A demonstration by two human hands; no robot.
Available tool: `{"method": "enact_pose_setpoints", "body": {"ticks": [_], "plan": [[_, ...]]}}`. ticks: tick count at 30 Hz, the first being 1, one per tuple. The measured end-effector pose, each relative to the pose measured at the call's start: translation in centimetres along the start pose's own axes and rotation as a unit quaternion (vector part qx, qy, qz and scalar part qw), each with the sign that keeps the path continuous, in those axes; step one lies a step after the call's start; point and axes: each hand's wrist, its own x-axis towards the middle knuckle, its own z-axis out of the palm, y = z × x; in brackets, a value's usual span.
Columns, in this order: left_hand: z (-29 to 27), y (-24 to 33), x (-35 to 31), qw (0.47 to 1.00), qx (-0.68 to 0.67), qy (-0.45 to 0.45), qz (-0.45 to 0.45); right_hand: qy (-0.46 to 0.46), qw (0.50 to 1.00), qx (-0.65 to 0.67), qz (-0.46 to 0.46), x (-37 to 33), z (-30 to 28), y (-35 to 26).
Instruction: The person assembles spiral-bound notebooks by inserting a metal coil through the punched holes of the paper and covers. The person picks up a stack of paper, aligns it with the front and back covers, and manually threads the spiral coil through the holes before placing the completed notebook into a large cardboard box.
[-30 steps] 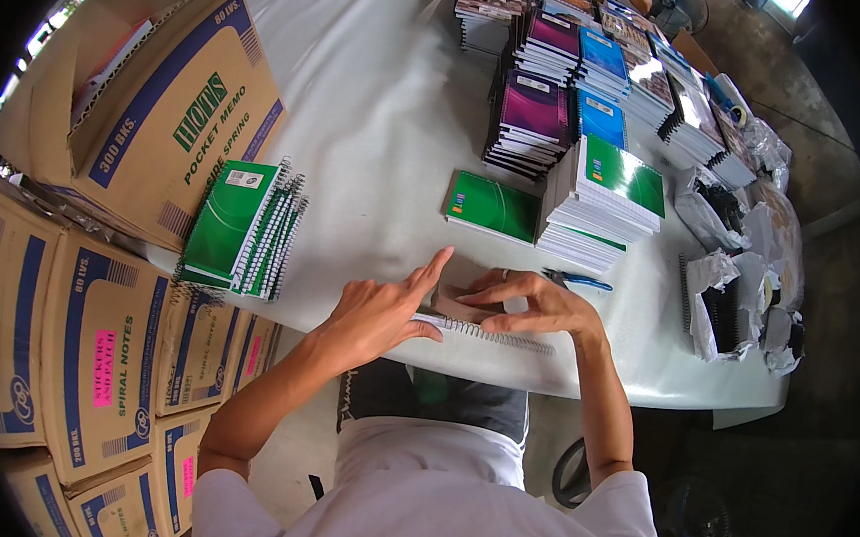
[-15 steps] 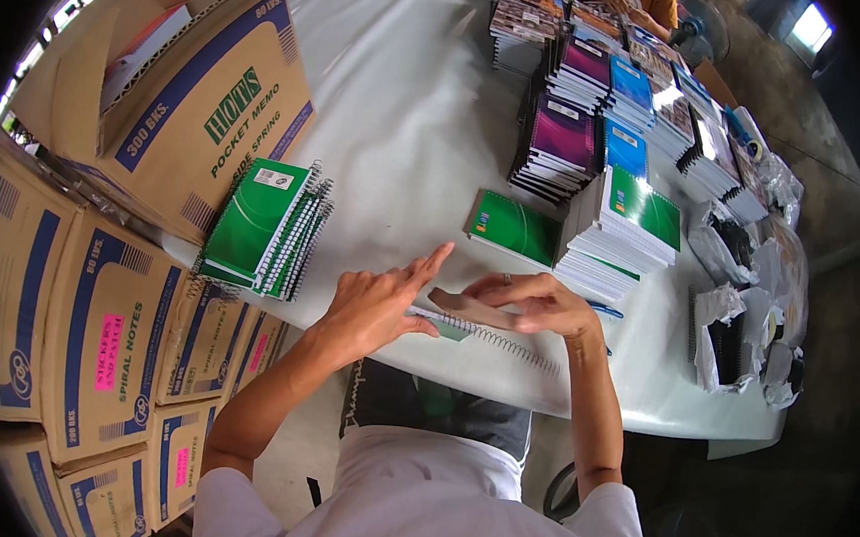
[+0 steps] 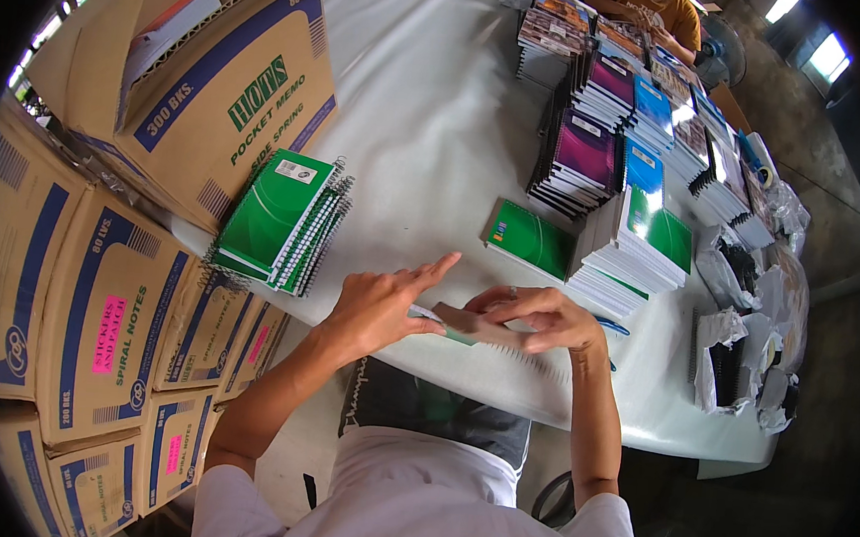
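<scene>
At the table's near edge, my left hand pinches one end of a small notebook with its thumb, the index finger stretched out. Only a whitish edge and a green sliver of the notebook show. My right hand grips a flat brown strip, blurred, which lies over the notebook's edge. A thin wire coil trails to the right below that hand, also blurred. Beyond the right hand sit a green-covered notebook and a tall stack of unbound green notebooks.
Coil-bound green notebooks are piled at the left. Cardboard boxes crowd the left side. Purple notebooks and other stacks fill the far right, near wrapped black coils and a blue pen. A co-worker sits at the far side.
The brown strip and my right hand have shifted slightly along the notebook's edge, and less of the coil shows. My left hand keeps its hold. The whole view has shifted a little.
</scene>
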Motion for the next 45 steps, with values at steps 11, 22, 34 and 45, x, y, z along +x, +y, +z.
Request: {"method": "enact_pose_setpoints", "body": {"ticks": [11,22,34,45], "plan": [[0.8,-1.5,-0.2,0.977,-0.206,0.039,-0.026,-0.005,0.999,0.042,0.020,1.8,-0.8,1.1],[3.4,-2.6,-0.8,0.921,-0.354,0.153,-0.049,0.027,0.983,-0.141,0.111,4.5,0.7,-0.4],[4.9,-3.2,-1.6,0.845,-0.491,0.180,-0.114,0.012,0.999,-0.046,0.025,5.3,2.1,-1.1],[5.6,-2.8,-2.1,0.784,-0.582,0.177,-0.121,0.123,0.957,-0.254,0.062,6.1,2.7,-0.3]]}}
